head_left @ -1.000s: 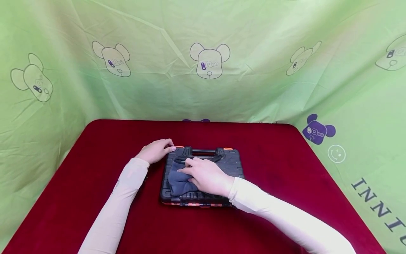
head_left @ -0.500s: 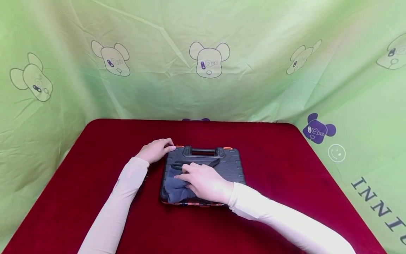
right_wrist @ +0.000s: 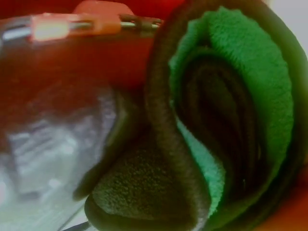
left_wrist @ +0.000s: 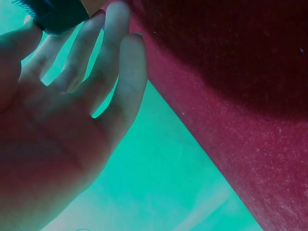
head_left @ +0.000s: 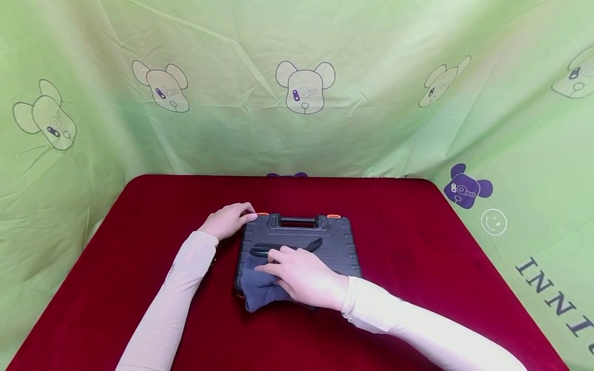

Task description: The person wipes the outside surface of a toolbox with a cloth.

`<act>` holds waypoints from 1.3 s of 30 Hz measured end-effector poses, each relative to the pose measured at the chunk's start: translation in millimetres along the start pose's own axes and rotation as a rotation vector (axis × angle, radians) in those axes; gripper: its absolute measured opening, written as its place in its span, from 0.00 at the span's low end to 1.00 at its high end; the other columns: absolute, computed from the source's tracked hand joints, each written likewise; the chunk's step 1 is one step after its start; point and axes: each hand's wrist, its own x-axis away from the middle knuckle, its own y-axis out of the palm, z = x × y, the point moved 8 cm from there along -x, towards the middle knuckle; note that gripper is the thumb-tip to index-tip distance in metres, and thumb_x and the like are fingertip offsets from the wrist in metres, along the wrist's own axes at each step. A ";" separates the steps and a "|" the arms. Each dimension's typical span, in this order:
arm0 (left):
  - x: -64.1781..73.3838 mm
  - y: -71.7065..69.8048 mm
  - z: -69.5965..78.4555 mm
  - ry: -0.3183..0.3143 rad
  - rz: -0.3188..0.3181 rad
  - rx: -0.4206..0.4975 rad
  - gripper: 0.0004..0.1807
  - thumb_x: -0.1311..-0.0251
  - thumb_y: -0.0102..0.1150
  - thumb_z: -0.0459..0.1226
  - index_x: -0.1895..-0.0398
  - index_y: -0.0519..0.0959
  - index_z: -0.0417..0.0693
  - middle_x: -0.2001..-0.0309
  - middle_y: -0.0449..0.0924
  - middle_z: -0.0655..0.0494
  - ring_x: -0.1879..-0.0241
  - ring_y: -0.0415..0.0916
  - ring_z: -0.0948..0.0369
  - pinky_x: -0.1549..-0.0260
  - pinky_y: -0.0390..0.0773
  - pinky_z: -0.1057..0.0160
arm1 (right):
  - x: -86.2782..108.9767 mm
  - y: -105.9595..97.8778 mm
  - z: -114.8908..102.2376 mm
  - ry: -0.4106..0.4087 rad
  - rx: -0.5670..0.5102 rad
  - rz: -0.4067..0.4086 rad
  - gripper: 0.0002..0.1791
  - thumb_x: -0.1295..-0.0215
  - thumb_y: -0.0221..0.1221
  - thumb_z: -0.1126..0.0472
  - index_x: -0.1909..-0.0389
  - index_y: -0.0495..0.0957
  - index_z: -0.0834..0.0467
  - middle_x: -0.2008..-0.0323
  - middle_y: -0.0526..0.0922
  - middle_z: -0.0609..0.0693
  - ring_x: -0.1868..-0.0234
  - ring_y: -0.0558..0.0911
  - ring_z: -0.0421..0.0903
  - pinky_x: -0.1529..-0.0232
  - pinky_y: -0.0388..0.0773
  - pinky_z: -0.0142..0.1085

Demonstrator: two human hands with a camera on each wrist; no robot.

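A black plastic tool case [head_left: 334, 242] with a carry handle and orange latches lies flat on the table. My left hand [head_left: 227, 221] grips its far left corner; in the left wrist view that dark corner [left_wrist: 60, 17] sits between thumb and fingers. Over the near left part of the lid, my right hand [head_left: 306, 275] holds a bunched dark blue-grey cloth [head_left: 260, 291] with dark edging, and some of it hangs past the case's near edge. The right wrist view has the cloth [right_wrist: 144, 183] folded in loops, with a green side showing. The right fingertips are partly hidden.
A red cloth [head_left: 417, 247] covers the table. Green printed curtains [head_left: 306, 139] enclose it at the back and both sides. Along the case's near edge, orange hinge pieces [right_wrist: 53, 26] show in the right wrist view.
My right hand has drawn the cloth toward me across the lid, from near the handle to past the near edge. The left hand and the case have stayed in place.
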 end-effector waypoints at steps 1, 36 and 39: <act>0.0 0.1 -0.5 -0.001 0.003 0.000 0.17 0.24 0.51 0.50 0.42 0.79 0.55 0.40 0.81 0.49 0.42 0.78 0.51 0.45 0.77 0.41 | 1.1 0.2 -0.2 0.001 -0.003 0.000 0.20 0.31 0.63 0.58 0.40 0.82 0.41 0.56 0.80 0.40 0.56 0.79 0.40 0.67 0.72 0.28; 1.3 -1.6 1.4 0.018 0.031 -0.017 0.16 0.25 0.52 0.49 0.43 0.79 0.54 0.43 0.82 0.50 0.43 0.78 0.52 0.44 0.77 0.43 | 43.7 1.7 16.2 0.116 -0.041 0.014 0.24 0.35 0.64 0.64 0.39 0.81 0.42 0.58 0.77 0.41 0.58 0.76 0.40 0.68 0.69 0.29; -0.2 -1.6 2.7 0.021 0.031 -0.020 0.16 0.25 0.52 0.49 0.43 0.79 0.54 0.43 0.82 0.51 0.43 0.78 0.52 0.43 0.77 0.43 | 48.3 0.1 19.6 0.128 -0.043 0.021 0.24 0.35 0.65 0.64 0.39 0.81 0.42 0.58 0.78 0.41 0.58 0.76 0.40 0.67 0.69 0.29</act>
